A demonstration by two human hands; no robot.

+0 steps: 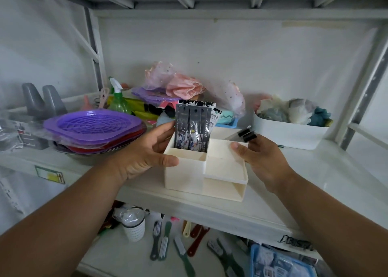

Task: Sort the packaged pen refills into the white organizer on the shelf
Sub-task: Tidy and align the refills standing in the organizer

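Both forearms reach in from below: the left hand grips the organizer's left wall, thumb on its front rim, fingers curled behind; the right hand pinches a few dark refill packs above the right rear compartment. More refills stand upright in the tall left rear slot. These flat, glossy sleeves look light, bendy and slippery, best pinched at the stiff header end. Organizer plastic appears rigid, smooth, boxy.
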